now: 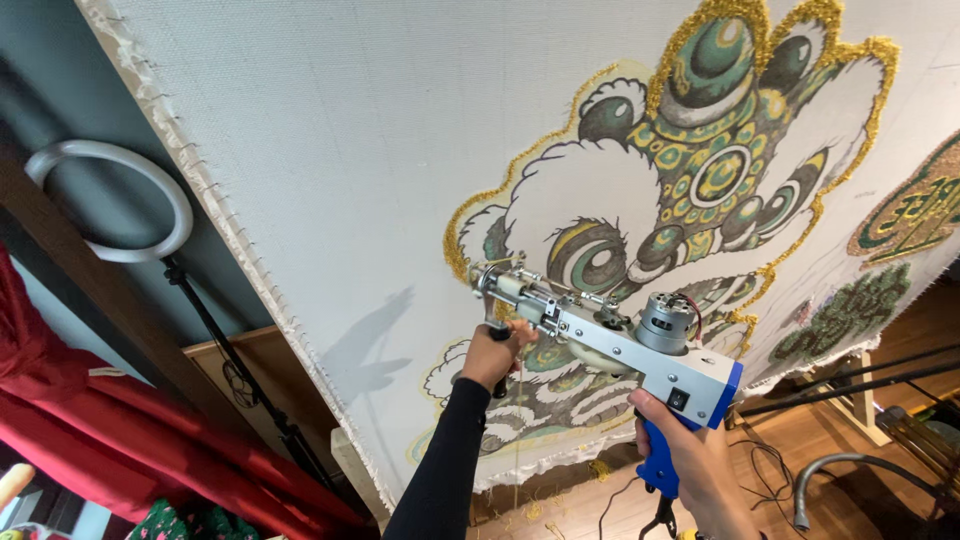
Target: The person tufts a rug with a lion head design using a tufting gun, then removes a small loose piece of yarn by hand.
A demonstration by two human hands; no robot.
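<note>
Nearest the camera, at about five o'clock, the right hand (700, 470) wraps the blue pistol grip of a tufting gun (610, 335), its fingers pressed together around the handle. The gun's white and silver body runs up and to the left from that grip, with a round motor on top and a black switch on its side. At about six o'clock the left hand (493, 355), in a black sleeve, closes its fingers around the gun's front handle just under the needle end. A thin yellow yarn (518, 430) hangs down beside that hand.

The needle tip touches the stretched white backing cloth (330, 150), which fills most of the view. A partly tufted lion-head design (700, 170) in green, white and gold sits from the centre toward one o'clock, and the gun's tip meets its gold outline at the lower left edge. Smaller green tufted patches (915, 215) lie at three o'clock.

Beyond the cloth's frayed left edge, a ring light (110, 200) on a black stand is at nine o'clock, with red fabric (120, 440) at eight o'clock. A wooden floor (790, 440) with cables shows at four o'clock.
</note>
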